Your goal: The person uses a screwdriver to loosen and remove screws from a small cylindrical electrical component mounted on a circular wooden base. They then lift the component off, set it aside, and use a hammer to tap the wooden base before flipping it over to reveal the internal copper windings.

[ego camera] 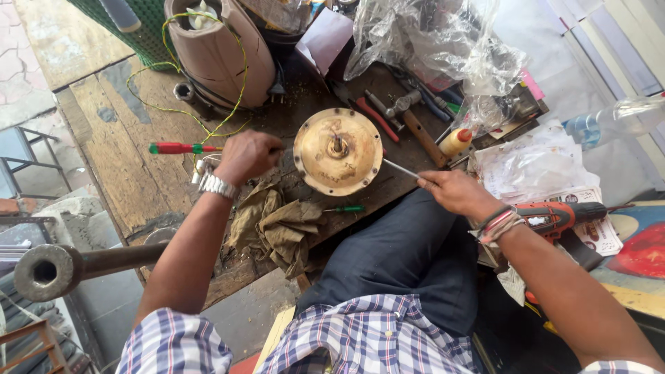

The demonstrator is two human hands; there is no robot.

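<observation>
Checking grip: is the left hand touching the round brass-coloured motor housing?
Touching. The head view shows the left hand closed against the left rim of the round motor housing, with no gap between them; the right hand holds a thin metal rod toward the other side.

- Your left hand (247, 156) gripped a round metal cover (337, 152), dull brass-yellow, stained and matt.
- Your right hand (454, 191) held a thin metal rod (400, 168), smooth and bright.
- The workbench (131, 159) was rough bare wood, worn and grimy.
- The rag (273, 225) beside you was crumpled khaki cloth, matt and soiled.
- The screwdriver (181, 147) had a glossy red and green plastic handle.
- The bag (436, 41) was clear, shiny, creased plastic film.
- Your wristwatch (217, 185) looked like polished metal.
</observation>
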